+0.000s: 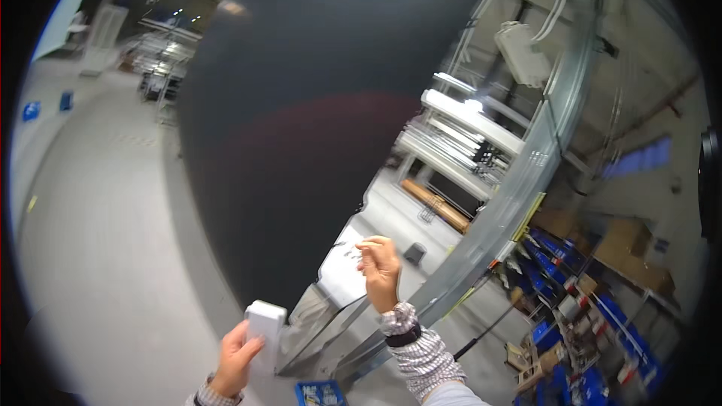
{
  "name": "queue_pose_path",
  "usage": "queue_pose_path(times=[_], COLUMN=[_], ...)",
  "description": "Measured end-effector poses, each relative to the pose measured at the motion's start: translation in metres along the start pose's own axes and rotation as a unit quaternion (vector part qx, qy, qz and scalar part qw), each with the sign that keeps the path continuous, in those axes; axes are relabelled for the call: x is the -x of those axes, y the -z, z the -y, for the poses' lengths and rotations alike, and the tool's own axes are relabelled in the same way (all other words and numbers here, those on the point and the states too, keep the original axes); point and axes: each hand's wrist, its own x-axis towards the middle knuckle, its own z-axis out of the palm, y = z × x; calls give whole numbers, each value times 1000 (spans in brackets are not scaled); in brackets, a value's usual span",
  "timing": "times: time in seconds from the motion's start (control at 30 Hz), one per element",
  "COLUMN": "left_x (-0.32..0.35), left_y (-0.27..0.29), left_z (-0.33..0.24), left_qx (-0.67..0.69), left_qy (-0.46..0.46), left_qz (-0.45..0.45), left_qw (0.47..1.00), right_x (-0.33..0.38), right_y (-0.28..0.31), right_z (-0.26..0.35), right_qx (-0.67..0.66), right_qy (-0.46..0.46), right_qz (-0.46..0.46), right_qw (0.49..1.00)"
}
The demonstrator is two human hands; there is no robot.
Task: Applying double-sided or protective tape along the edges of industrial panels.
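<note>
In my left hand (235,357), low in the view, is a white slab-like object (265,323) with rounded edges, gripped between thumb and fingers. It stands roughly upright; its kind does not show. My right hand (380,272) is raised beside the lower edge of a large dark sheet (301,105). Its fingers are curled together, and what they hold, if anything, cannot be made out. Just behind these fingers lies a white surface (342,274) with small dark specks on it. A blue printed packet (320,393) sits at the bottom, between my forearms.
A grey metal beam (492,214) runs diagonally on the right of the dark sheet. Beyond it stand shelves with blue bins (545,334) and cardboard boxes (628,244). White rollers (470,120) and a brown tube (436,204) are behind the sheet. Grey floor (105,218) stretches along the left.
</note>
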Motion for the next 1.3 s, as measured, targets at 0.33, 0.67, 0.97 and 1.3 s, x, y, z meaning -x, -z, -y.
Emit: queue_pose_path(times=[0.33, 0.67, 0.97, 1.3], left_x=[-128, -131, -131, -133], left_y=[-129, -137, -140, -140], left_z=[-32, -23, -31, -36], left_qx=[-132, -113, -254, -303], left_qy=[-52, -148, -211, -230], left_qz=[248, 125, 40, 124], left_qw=[958, 975, 943, 916], right_x=[72, 57, 48, 33], right_y=[-3, 11, -7, 11], right_z=[-13, 15, 34, 55], right_qx=[-83, -332, -365, -385], right_qy=[-49, -222, -243, -254], right_qz=[77, -46, -64, -11], right_qw=[992, 916, 897, 887])
